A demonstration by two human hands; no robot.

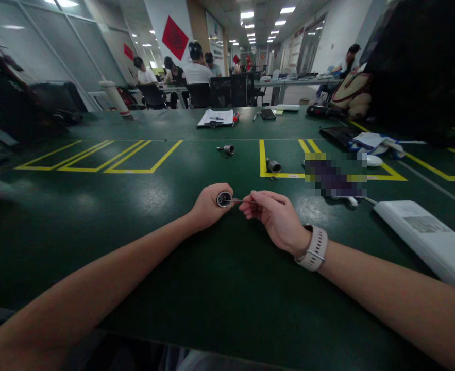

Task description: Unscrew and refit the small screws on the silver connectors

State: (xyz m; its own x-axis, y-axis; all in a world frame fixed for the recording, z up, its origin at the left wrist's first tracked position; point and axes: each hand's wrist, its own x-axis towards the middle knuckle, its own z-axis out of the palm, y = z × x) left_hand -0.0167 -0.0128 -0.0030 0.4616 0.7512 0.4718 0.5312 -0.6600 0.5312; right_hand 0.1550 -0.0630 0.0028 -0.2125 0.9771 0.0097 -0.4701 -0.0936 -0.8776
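Observation:
My left hand is wrapped round a metal cylindrical connector, its round open end turned toward me. Small dark parts show inside that end. In my right hand, thumb and fingertips pinch a thin metal tool, whose exact kind I cannot make out. Its tip reaches to the mouth of the connector. Beyond my hands lies a second metal connector with a narrow stem. A third metal connector rests inside the yellow-taped corner, with tiny dark pieces in front of it.
Yellow tape frames mark the green table. A white box-shaped device with a cable lies at right, near a blurred-out object and a cloth. A clipboard lies farther back. Several people sit in the background.

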